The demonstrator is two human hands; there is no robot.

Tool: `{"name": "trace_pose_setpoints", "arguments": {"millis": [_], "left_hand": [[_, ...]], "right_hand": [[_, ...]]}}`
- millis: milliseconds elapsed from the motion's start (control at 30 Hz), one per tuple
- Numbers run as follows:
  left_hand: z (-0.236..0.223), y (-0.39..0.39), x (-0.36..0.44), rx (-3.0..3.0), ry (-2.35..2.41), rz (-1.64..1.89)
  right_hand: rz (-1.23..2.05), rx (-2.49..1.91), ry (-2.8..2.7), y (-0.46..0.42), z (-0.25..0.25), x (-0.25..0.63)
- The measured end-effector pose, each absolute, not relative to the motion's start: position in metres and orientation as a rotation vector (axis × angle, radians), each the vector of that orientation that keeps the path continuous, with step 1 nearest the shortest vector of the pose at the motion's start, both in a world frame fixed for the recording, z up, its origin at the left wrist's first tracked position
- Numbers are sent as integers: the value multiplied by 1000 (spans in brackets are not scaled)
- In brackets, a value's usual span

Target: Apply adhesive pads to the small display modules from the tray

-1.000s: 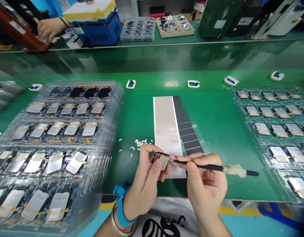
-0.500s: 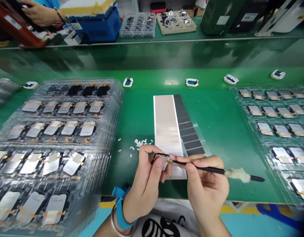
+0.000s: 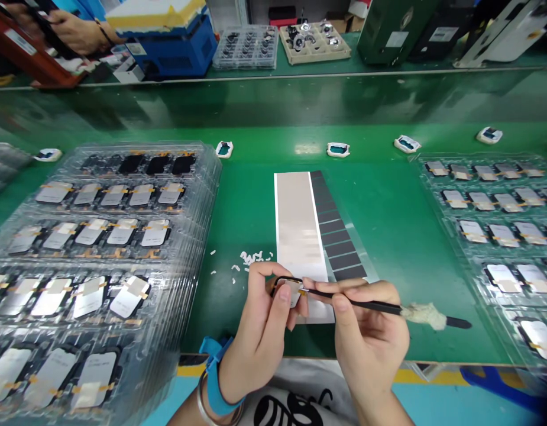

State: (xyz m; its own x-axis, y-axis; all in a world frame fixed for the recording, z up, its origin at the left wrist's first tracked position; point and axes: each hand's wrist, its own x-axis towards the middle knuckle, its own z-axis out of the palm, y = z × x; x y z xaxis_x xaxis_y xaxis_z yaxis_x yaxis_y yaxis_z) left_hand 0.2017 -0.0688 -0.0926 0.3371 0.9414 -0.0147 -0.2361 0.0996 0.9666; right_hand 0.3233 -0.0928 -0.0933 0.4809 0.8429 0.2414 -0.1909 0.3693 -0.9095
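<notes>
Between thumb and fingers, my left hand (image 3: 265,322) holds a small screen module (image 3: 293,290) with a black rim and a pale back. My right hand (image 3: 369,322) grips black tweezers (image 3: 375,306) whose tail end is wrapped in pale material. Their tip touches the right edge of the module, beside a bit of orange strip. Under and beyond the hands lies a sheet with a beige face and white borders (image 3: 298,219). To its right is a clear sheet carrying dark grey strips (image 3: 337,236). Small white scraps (image 3: 252,258) are scattered left of the sheet.
Stacked clear trays (image 3: 167,266) of screen modules stand at left, another tray (image 3: 481,260) at right. Several small white-rimmed pieces (image 3: 338,149) line the back of the green bench. On the shelf are a blue machine (image 3: 175,50), parts trays (image 3: 315,44) and a co-worker's hand (image 3: 75,32).
The whole view has shifted slightly, with the bench objects appearing a little farther left. Both hands keep their grip, and the tweezer tip stays at the module's edge.
</notes>
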Motion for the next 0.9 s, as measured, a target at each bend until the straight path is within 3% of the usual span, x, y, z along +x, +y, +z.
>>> {"name": "trace_pose_setpoints", "arguments": {"millis": [733, 900], "left_hand": [[-90, -67, 202, 1153, 1021, 1074], [-62, -95, 178, 1197, 1101, 1041]], "right_hand": [[767, -943, -717, -95, -97, 326], [708, -1003, -698, -97, -100, 330]]}}
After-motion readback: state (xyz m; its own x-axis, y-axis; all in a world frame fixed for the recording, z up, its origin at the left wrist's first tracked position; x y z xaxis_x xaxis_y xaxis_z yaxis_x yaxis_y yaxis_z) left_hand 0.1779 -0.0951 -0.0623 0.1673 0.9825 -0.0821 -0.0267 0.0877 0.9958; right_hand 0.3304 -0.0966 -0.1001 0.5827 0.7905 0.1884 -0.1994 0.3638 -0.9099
